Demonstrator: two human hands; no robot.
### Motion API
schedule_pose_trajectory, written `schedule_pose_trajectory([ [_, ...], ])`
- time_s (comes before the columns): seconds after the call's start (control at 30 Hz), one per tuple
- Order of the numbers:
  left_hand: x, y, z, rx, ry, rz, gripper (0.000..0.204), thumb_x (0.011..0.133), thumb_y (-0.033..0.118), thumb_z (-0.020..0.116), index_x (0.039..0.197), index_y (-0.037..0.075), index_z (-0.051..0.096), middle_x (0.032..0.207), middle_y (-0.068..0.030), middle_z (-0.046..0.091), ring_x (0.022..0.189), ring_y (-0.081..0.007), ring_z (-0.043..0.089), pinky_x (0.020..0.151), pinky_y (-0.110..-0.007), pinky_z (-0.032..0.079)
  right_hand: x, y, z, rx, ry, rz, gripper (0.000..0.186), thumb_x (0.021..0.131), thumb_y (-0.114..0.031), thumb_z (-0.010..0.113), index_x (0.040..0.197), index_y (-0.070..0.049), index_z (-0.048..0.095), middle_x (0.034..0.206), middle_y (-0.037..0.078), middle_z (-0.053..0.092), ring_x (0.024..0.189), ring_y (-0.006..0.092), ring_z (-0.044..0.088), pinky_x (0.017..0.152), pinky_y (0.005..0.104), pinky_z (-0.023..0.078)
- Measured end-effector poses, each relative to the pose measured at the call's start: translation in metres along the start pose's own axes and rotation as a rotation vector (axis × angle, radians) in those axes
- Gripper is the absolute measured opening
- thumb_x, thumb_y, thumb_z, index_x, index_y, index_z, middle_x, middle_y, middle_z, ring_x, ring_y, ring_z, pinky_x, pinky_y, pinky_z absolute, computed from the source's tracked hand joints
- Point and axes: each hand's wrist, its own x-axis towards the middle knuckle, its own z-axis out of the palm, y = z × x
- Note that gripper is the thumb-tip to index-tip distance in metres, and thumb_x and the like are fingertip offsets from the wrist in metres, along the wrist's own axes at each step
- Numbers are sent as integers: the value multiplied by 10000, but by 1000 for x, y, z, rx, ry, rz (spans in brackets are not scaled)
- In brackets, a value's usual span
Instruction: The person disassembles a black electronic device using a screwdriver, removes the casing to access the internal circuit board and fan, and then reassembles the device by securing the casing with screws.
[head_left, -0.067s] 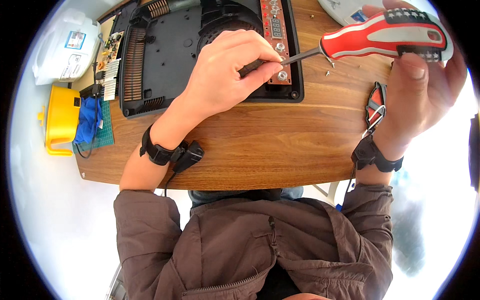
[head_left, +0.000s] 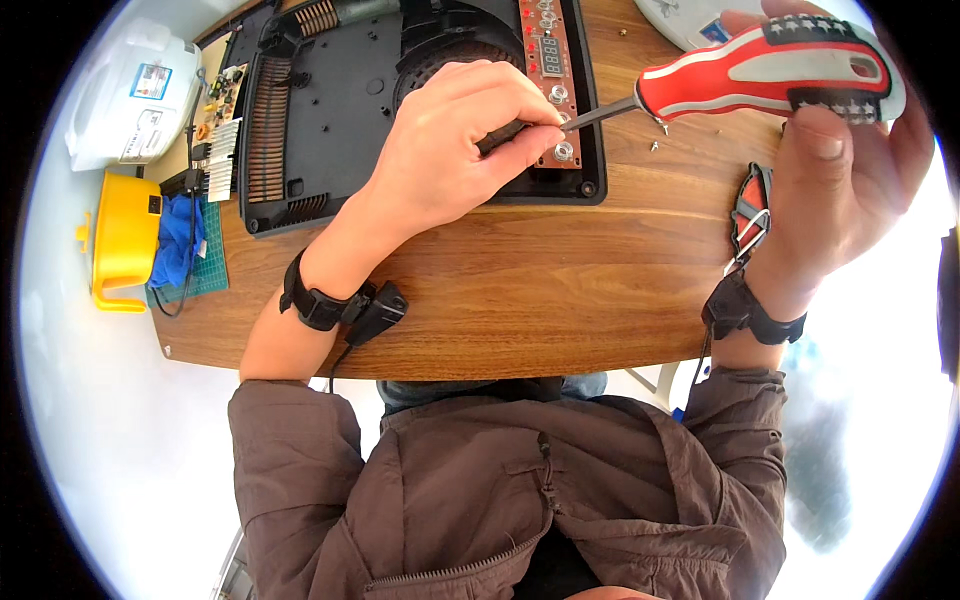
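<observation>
My right hand [head_left: 835,190] holds a large screwdriver by its red, white and black handle [head_left: 755,72], with the thumb beneath and the other fingers behind. The metal shaft [head_left: 605,111] slants down leftward to my left hand [head_left: 465,145], whose thumb and forefinger pinch around its end. A dark strip shows between those fingers; whether it is the blade or a gap I cannot tell. Below the left hand lies an open black plastic housing [head_left: 345,135]. A reddish-brown circuit board [head_left: 555,92] with a digit display and clear round parts runs along its right side, partly covered by the fingertips.
Small screws [head_left: 655,146] lie right of the housing, near a red and black tool [head_left: 750,215] and a white round object [head_left: 672,22]. At left are a white container [head_left: 135,95], a yellow holder [head_left: 122,240] with blue cloth [head_left: 177,240], a green mat [head_left: 212,260] and another circuit board [head_left: 222,100].
The screwdriver's handle has shifted very slightly left in my right hand. My left hand and the housing stay in place.
</observation>
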Motion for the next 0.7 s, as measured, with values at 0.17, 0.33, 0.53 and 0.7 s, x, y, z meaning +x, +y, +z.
schedule_pose_trajectory([
  [0.17,4,5,0,42,-64,50,150,809,-3,798,924,46,714,929,-55,726,876,-241,674,794,-318,525,-1,-13,3,-8,38,44,694,956,-160,711,1522,25,354,1256,189,658,1025,230,728,853,313,644],
  [0.33,12,11,0,66,-169,21,157,812,42,805,918,68,692,945,-45,701,912,-248,653,832,-347,498,2,-27,9,25,24,90,693,915,-104,758,1499,23,407,1275,165,648,1044,207,715,875,313,634],
  [0.53,28,7,5,80,-272,44,118,819,60,788,891,57,695,989,-64,635,954,-281,599,862,-393,465,7,-25,15,113,-68,185,679,858,-4,804,1458,12,487,1303,131,633,1070,170,694,899,308,616],
  [0.7,29,5,12,108,-275,51,133,781,84,830,820,30,715,882,-55,636,871,-274,610,764,-413,488,2,-27,18,130,-43,401,571,826,87,792,1357,-12,606,1167,83,695,1005,135,703,857,267,609],
])
